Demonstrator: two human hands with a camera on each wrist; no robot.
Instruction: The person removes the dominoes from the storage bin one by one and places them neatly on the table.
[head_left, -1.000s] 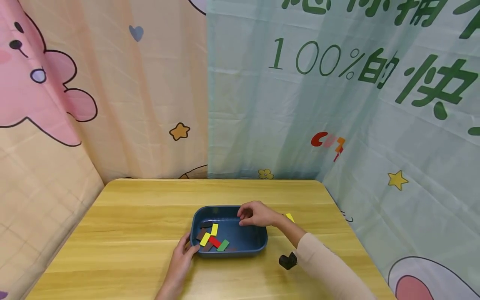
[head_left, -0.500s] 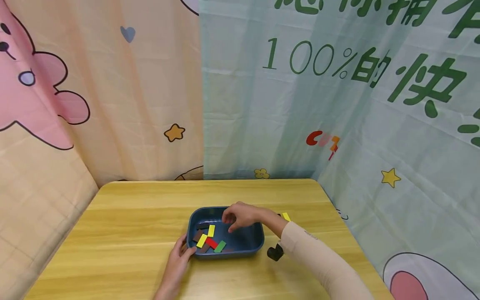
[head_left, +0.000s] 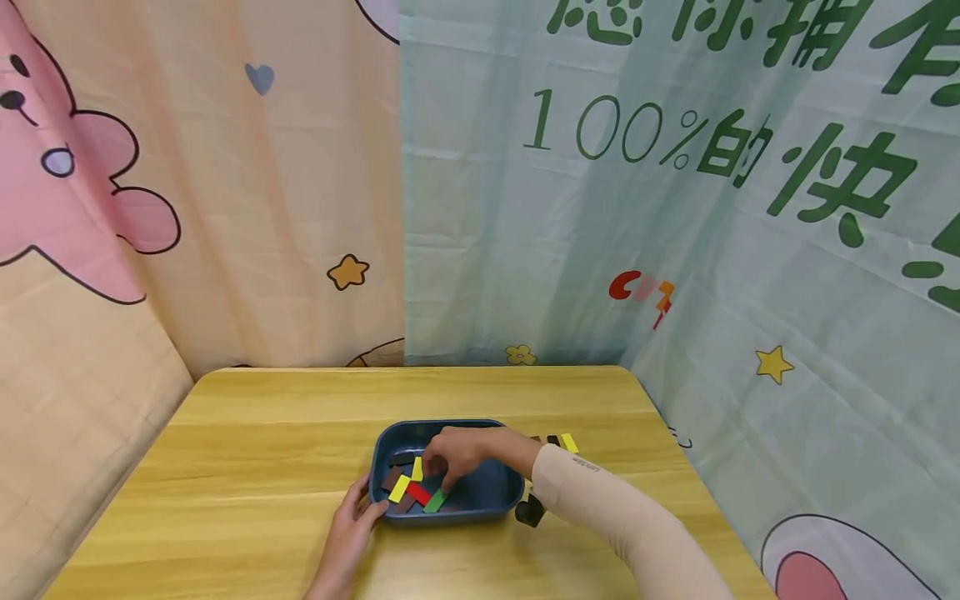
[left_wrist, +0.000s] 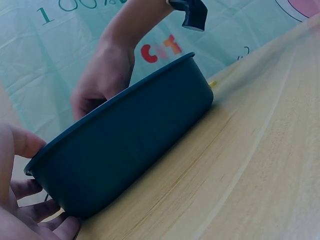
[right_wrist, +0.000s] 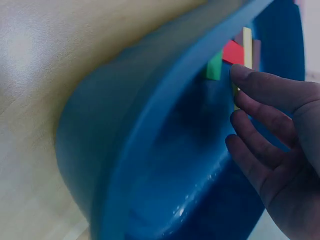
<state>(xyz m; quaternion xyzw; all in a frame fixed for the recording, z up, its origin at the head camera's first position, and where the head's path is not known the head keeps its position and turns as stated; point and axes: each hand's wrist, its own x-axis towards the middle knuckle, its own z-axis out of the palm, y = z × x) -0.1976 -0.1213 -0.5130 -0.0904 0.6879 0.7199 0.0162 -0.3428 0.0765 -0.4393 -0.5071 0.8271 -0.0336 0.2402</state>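
A blue tray (head_left: 487,487) holds flat blocks at its left: yellow (head_left: 400,488), red (head_left: 418,493), green (head_left: 436,501), brown and black. My left hand (head_left: 351,529) grips the tray's left end; in the left wrist view the thumb of that hand (left_wrist: 25,215) lies on the rim and its fingers are against the outer wall. Inside the tray, my right hand (head_left: 456,450) hangs over the blocks. The right wrist view shows this hand (right_wrist: 280,135) with spread, slightly bent fingers, thumb and forefinger beside a yellow block (right_wrist: 247,45); contact is unclear.
On the wooden table (head_left: 262,467), a yellow block (head_left: 569,442), a black block (head_left: 553,440) and a brown one lie beyond the tray's right end, partly behind the right forearm. A black device (head_left: 529,511) is at the right wrist. Printed curtains stand behind the table.
My right hand has moved left and down, from the tray's right part to above the blocks. The left hand still grips the tray. The head view has shifted slightly.
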